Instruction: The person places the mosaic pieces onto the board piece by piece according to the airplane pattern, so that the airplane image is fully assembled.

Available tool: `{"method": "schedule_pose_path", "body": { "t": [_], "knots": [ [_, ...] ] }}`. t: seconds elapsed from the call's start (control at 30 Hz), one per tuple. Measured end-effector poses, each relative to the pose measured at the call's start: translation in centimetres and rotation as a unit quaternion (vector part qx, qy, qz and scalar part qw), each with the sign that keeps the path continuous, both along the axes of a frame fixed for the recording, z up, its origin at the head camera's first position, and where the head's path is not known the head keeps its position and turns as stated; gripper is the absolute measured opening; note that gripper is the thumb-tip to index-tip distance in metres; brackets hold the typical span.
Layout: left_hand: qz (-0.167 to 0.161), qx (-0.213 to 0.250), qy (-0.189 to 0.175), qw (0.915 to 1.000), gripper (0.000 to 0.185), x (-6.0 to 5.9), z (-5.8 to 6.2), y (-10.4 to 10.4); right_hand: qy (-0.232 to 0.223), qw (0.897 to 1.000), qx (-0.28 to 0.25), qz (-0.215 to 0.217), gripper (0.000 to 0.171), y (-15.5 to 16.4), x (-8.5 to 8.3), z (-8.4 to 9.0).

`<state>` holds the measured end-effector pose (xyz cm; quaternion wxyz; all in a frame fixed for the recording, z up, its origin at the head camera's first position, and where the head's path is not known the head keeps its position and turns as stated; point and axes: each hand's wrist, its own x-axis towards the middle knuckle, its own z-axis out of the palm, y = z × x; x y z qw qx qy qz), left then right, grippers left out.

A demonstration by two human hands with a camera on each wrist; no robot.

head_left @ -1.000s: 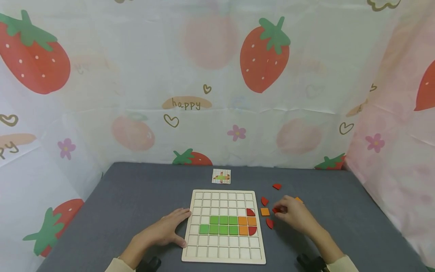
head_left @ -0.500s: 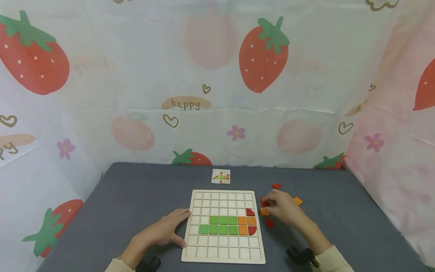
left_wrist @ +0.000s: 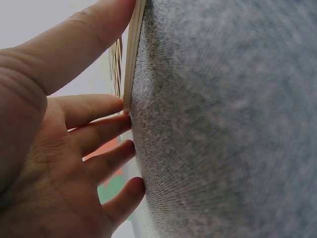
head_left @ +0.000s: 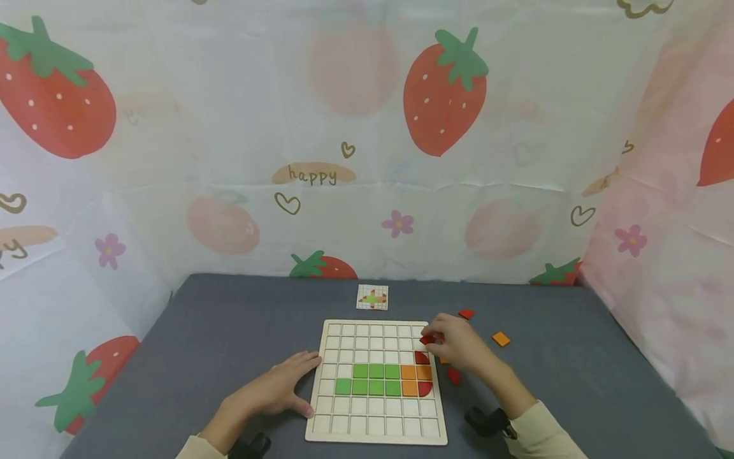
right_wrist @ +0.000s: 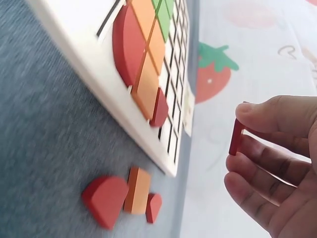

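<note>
- Left sleeve (head_left: 201, 448): pale cream, plain; only the end portion is in frame.
- Right sleeve (head_left: 541, 435): same pale cream, long, with soft folds; its edge sits short of the wrist, leaving part of the forearm bare.
- Left wrist unit (head_left: 250, 447): black, compact, rounded; lower part cut off by the frame edge.
- Right wrist unit (head_left: 484, 422): black, rounded casing beside the cuff; fittings near the sleeve too small to identify.
- Left hand (head_left: 283, 386): bare; creases visible across palm and thumb joint.
- Right hand (head_left: 457, 341): bare.
</note>
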<state>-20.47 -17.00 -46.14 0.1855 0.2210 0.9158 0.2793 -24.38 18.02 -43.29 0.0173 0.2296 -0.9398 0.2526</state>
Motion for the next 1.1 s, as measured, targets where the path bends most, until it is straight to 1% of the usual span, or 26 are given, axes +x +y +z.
{"method": "schedule_pose_path", "body": {
  "t": [0.13,0.3,0.47,0.67,0.83,0.97,1.1],
  "knots": [
    [-0.002,0.001,0.003,1.0000,0.092,0.0,0.0,0.0,-0.014,1.000,-0.012,0.004,0.017,-0.9,-0.2,0.0],
    [-0.006,0.004,-0.001,1.0000,0.092,-0.1,-0.2,-0.1,-0.015,0.999,-0.016,0.024,0.017,-1.8,-0.4,0.0],
    [-0.005,0.008,-0.007,0.9999,0.092,-0.2,-0.3,0.0,-0.015,0.999,-0.009,0.033,0.018,-2.7,-0.8,0.0],
    [0.000,0.008,-0.011,0.9999,0.092,-0.2,-0.3,0.0,-0.024,0.998,-0.001,0.055,0.017,-3.7,-1.0,0.2],
    [-0.001,0.009,-0.017,0.9998,0.093,-0.2,-0.2,0.0,-0.021,0.997,-0.001,0.069,0.017,-4.7,-1.1,0.4],
    [-0.003,0.008,-0.018,0.9998,0.092,-0.2,-0.1,0.0,-0.020,0.997,0.000,0.077,0.017,-5.6,-1.2,0.3],
    [0.004,0.001,-0.017,0.9999,0.092,-0.2,-0.1,0.0,-0.019,0.996,0.002,0.083,0.015,-6.5,-1.4,0.0]
  ]
}}
